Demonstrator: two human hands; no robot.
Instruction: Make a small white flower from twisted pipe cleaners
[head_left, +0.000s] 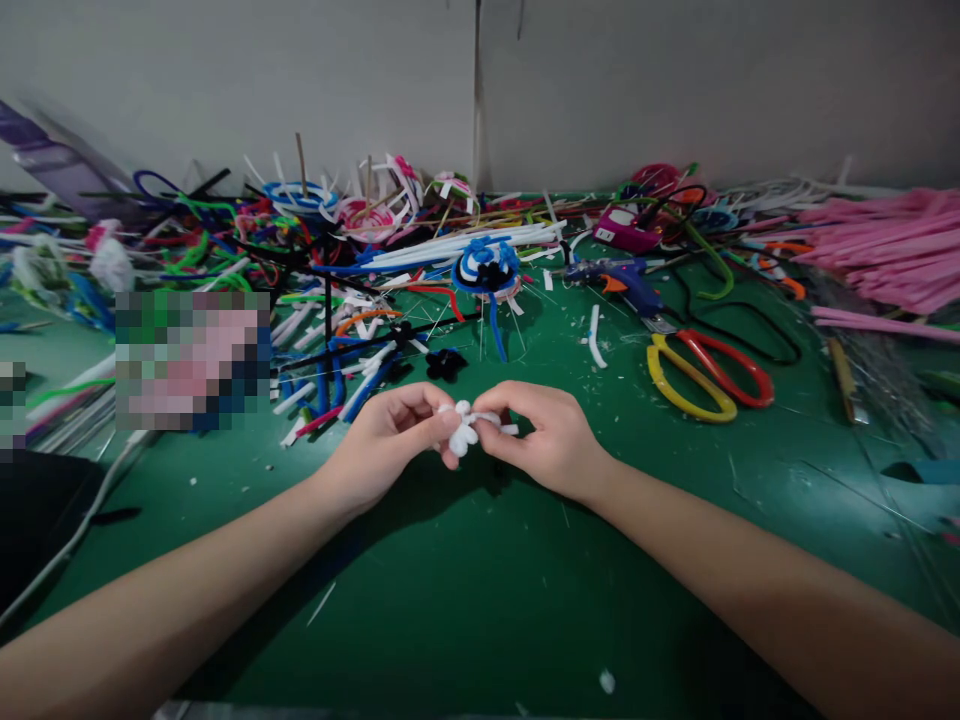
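Note:
Between my two hands is a small white pipe-cleaner flower (pixel 463 432) with rounded petals, held just above the green table. My left hand (pixel 401 425) pinches it from the left with thumb and fingers. On the other side, my right hand (pixel 544 432) grips the white pipe-cleaner end that runs out of the flower, and a short tip shows past the fingers. Beyond the hands lie a black pipe-cleaner flower (pixel 447 363) and a blue, white and black coiled pipe-cleaner piece (pixel 486 268).
Scissors (pixel 694 375) with yellow and red handles lie to the right, by a blue glue gun (pixel 619 283). Pink pipe cleaners (pixel 892 245) are piled far right. Loose pipe cleaners and cut pieces (pixel 322 390) cover the left and back. A purple bottle (pixel 60 165) leans back left.

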